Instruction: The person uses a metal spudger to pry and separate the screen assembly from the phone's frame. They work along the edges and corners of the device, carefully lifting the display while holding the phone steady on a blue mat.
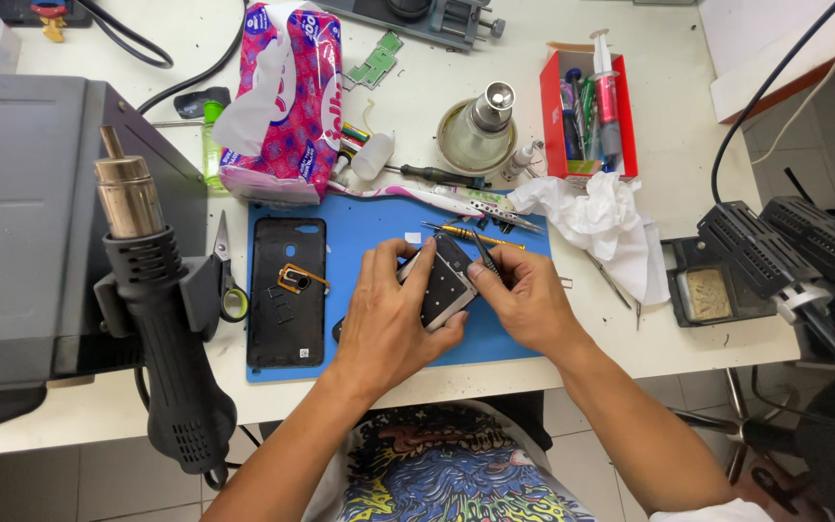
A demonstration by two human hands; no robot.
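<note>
My left hand (390,314) grips an opened phone body (445,282) and holds it tilted above the blue work mat (379,220). The phone's inner metal frame faces up. My right hand (524,295) pinches black tweezers (484,254), whose tips touch the phone's upper edge. The phone's black back cover (286,290) lies flat on the left part of the mat, with a small copper-coloured part (294,278) resting on it. A yellow-handled screwdriver (475,235) lies on the mat just beyond my hands.
A hot air gun (152,290) hangs in a holder on a grey station at left. Scissors (227,280), a pink tissue pack (282,97), crumpled tissue (599,220), a red box of tools (587,111), a round metal tool stand (478,130) and a soldering stand (727,271) surround the mat.
</note>
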